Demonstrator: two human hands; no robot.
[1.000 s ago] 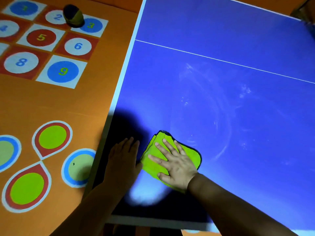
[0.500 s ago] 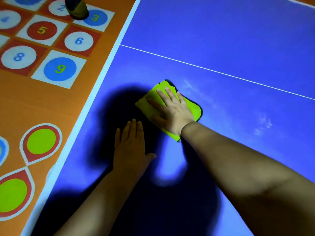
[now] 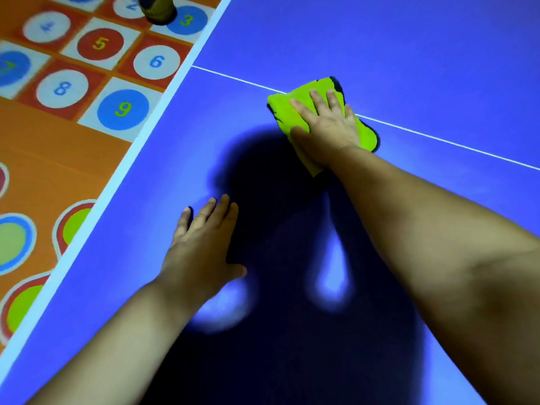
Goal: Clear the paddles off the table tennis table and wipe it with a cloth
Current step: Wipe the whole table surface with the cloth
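Right hand (image 3: 327,128) presses flat on the cloth (image 3: 295,108), covering its middle.

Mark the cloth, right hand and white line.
cloth (image 3: 280,108), head view, bare green corner left of the fingers.
right hand (image 3: 327,127), head view, back of the hand.
white line (image 3: 233,77), head view, stretch left of the cloth.

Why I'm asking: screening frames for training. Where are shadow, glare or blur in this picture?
Head view: a dark shadow lies on the blue table between the arms, just below the cloth under the right hand. Head view: two pale glare patches, one beside the left hand at the wrist. Head view: the floor numbers at upper left are smeared, while the hands look fairly sharp.
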